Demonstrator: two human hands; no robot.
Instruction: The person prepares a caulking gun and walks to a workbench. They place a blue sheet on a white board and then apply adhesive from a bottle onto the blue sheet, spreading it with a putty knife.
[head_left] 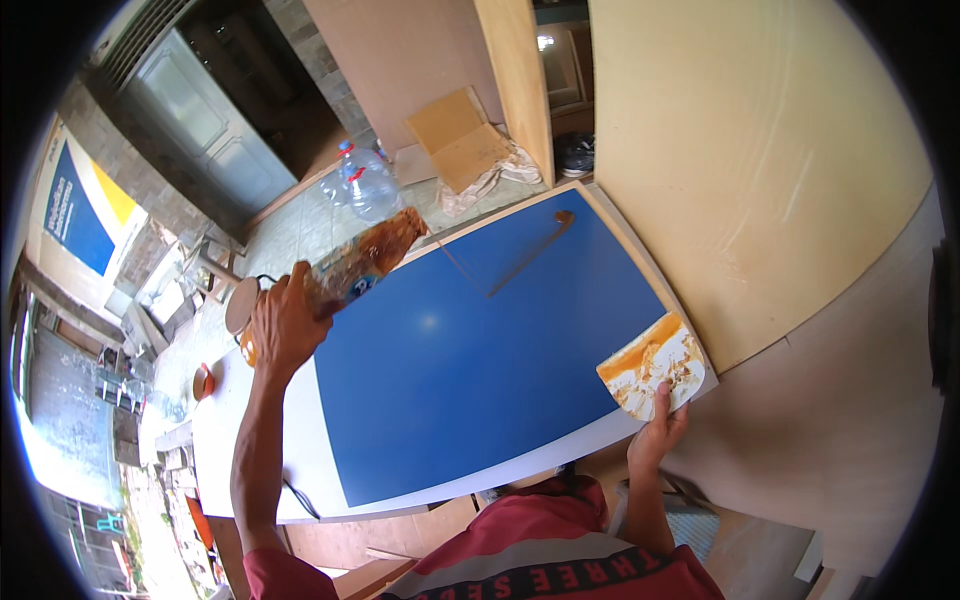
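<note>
The left hand (287,325) grasps a tilted plastic bottle (350,268), pouring brown liquid (530,258) onto blue panel (450,400); the right hand (660,430) pinches a scraper (648,370); spreading probably calls for its straight edge.

Left overexposed; blue sheet (490,350) glare; curved edges.

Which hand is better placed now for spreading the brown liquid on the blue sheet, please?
Probably the right hand: it holds the flat, smeared piece at the right end of the blue sheet. The left hand is occupied, pouring brown liquid from the tilted bottle.
</note>
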